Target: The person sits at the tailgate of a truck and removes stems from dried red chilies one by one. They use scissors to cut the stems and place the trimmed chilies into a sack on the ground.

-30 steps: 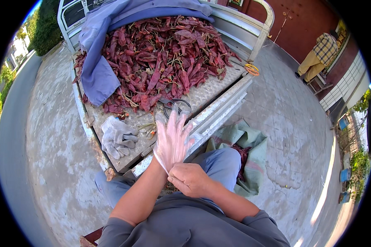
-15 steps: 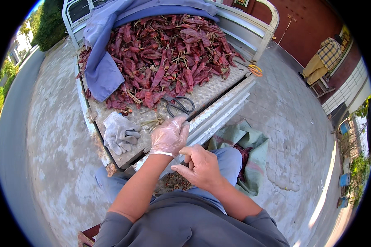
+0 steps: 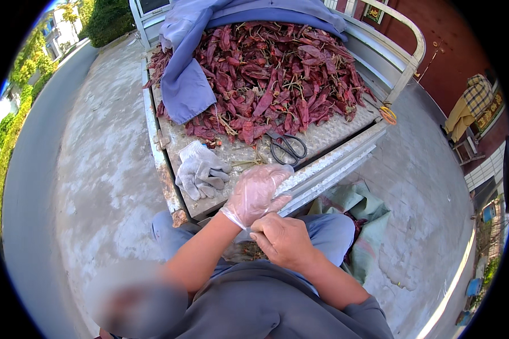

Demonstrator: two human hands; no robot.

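Note:
A thin clear plastic glove [image 3: 244, 207] covers my left hand [image 3: 261, 189], its fingers stretched out to the right with the thumb apart. My right hand [image 3: 285, 240] is bare and closed at the left wrist, thumb and finger pinching the glove's cuff. Just beyond the left hand, black-handled scissors [image 3: 289, 150] lie on the metal cargo bed [image 3: 335, 131], their blades reaching toward the chillies. A pair of pale grey knit work gloves [image 3: 200, 170] rests to the left. Behind these spreads a large heap of dried red chillies [image 3: 277, 85].
Blue cloth [image 3: 188, 93] drapes over the heap's left and back. Orange-handled scissors [image 3: 388, 115] sit at the bed's right corner, by a white rail [image 3: 415, 53]. Beside my right knee stands a green woven sack [image 3: 373, 217] with chillies in it. A chair [image 3: 466, 148] holds clothing farther right.
My right hand has come up against the left wrist and closed on the glove's cuff. The left hand's fingers have straightened. The whole view has shifted, placing the bed farther right.

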